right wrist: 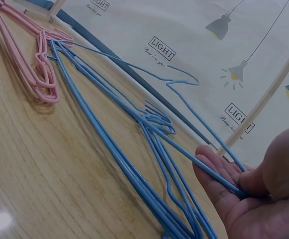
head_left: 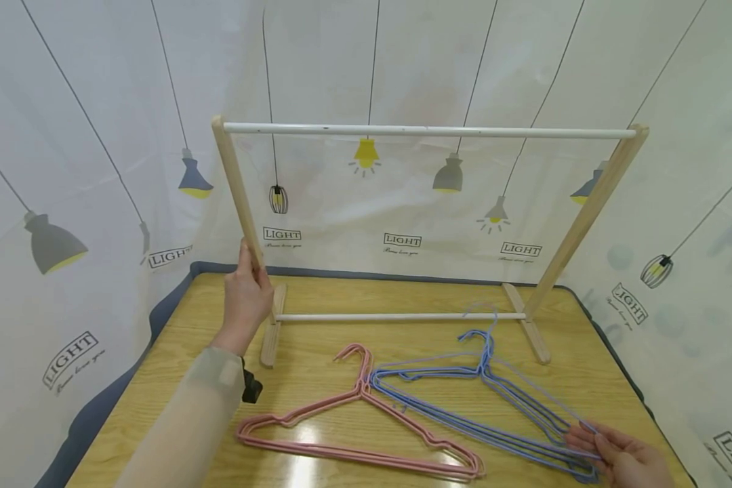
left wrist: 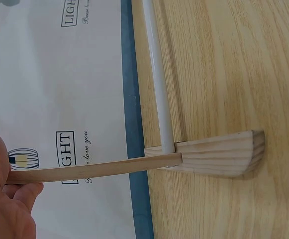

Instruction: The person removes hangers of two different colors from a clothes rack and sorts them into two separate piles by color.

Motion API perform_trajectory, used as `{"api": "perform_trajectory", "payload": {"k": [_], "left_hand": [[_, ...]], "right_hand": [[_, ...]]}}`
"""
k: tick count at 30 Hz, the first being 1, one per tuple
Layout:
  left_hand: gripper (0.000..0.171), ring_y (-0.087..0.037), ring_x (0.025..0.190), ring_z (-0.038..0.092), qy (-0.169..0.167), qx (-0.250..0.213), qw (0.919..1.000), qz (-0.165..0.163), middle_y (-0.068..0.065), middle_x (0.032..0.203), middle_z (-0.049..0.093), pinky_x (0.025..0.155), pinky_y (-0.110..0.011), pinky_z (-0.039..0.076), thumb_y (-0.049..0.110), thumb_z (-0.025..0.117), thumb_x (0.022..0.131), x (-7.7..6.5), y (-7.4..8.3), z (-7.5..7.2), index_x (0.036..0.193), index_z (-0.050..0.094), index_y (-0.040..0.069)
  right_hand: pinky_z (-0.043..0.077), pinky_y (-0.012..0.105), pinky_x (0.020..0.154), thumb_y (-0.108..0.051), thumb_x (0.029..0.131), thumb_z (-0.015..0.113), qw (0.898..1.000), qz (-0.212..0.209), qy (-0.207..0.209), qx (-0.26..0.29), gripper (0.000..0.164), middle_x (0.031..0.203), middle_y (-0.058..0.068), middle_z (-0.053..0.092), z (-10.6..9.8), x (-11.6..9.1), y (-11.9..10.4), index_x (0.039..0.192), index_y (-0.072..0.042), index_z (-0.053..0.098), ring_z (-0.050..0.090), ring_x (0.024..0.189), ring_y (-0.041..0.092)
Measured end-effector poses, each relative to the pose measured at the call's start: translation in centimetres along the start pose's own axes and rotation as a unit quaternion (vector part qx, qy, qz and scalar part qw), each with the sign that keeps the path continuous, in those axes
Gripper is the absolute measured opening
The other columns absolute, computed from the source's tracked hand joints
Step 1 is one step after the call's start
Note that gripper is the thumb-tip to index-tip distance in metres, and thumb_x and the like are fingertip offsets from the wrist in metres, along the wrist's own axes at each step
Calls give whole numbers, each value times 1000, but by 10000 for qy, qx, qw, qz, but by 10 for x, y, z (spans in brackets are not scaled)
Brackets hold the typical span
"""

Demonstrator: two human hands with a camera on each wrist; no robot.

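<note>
My left hand (head_left: 247, 298) grips the left wooden post (head_left: 234, 176) of a hanging rack, a little above its foot. In the left wrist view, thumb and fingers close around that post. Low at the right, my right hand (head_left: 631, 457) pinches one corner of a blue wire hanger (right wrist: 171, 142). This hanger tilts up above a stack of several blue hangers (head_left: 486, 354), its hook raised toward the rack. Its far corner stays close to the stack. Several pink hangers (head_left: 364, 388) lie together on the table, left of the blue ones, their ends near each other.
The rack stands at the back of the wood-grain table (head_left: 177, 379), with a white top rail (head_left: 427, 131) and a white lower rail (head_left: 396, 317). Its wooden feet (head_left: 527, 325) rest on the table. A white lamp-printed curtain (head_left: 317, 61) surrounds the table.
</note>
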State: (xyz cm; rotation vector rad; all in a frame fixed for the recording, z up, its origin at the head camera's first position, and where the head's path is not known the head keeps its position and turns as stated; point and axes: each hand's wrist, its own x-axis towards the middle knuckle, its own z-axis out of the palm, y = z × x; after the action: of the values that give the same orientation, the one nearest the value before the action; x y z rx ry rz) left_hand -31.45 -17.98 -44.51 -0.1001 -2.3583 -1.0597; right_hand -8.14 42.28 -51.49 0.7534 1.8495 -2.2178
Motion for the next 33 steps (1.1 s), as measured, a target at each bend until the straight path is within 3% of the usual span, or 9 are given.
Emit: {"api": "perform_trajectory", "payload": {"k": [2,5,9,14,17,21,26,30,33], "left_hand": [[64,-44,83,72,18,5,10000,23,-33,105,70,65,-54,58,-2,53,105,0,0,0,164,31,11],[64,-44,81,72,31,40,10000,17,-32,103,70,64,-54,58,-2,54,105,0,0,0,164,31,11],[65,-44,82,72,3,47,10000,2,-32,103,70,65,-55,58,-1,53,105,-1,-1,1,165,30,11],[66,-44,82,72,-14,-8,10000,-38,-33,103,69,65,-55,58,0,53,106,-1,-1,1,166,28,11],[65,-44,82,72,-1,-16,10000,-55,-32,103,70,65,-54,58,0,54,106,-1,-1,0,165,29,11],[64,-43,82,72,8,-11,10000,-15,-31,103,70,65,-54,58,0,53,106,0,-2,1,164,30,11],[63,-43,81,72,21,-17,10000,6,-31,102,70,65,-54,58,0,53,106,0,-2,1,164,31,11],[64,-43,82,72,10,-6,10000,-4,-32,102,70,65,-53,58,0,53,106,0,-1,1,165,30,11],[64,-43,81,72,-10,-12,10000,-40,-31,102,70,64,-53,58,0,53,106,-1,-1,0,165,30,11]], "right_hand": [[52,26,60,4,113,31,9999,28,5,-152,38,101,8,79,0,1,2,128,15,64,77,94,18],[41,30,51,3,114,31,9990,14,36,-435,40,101,8,79,1,2,6,146,24,40,77,92,15],[46,31,54,4,114,29,9990,121,147,-414,46,100,13,79,0,5,9,153,26,19,78,91,19],[61,33,79,7,113,27,9995,129,47,-273,48,101,20,77,-4,9,13,154,25,8,78,91,22],[61,40,86,9,112,31,9995,56,38,-317,48,100,22,77,-5,10,16,150,29,11,78,90,24],[61,41,84,10,109,44,9980,-108,223,-577,45,98,22,77,-3,12,20,142,34,28,78,88,27],[62,38,77,8,104,60,9885,-379,626,-1327,45,93,20,78,2,13,23,138,31,43,79,83,26],[62,36,74,8,98,68,9841,-384,899,-1483,49,89,19,77,2,15,24,137,30,46,78,79,24],[62,34,72,0,96,76,9767,-453,1027,-1829,55,92,16,78,-1,15,23,137,26,50,77,78,18]]}}
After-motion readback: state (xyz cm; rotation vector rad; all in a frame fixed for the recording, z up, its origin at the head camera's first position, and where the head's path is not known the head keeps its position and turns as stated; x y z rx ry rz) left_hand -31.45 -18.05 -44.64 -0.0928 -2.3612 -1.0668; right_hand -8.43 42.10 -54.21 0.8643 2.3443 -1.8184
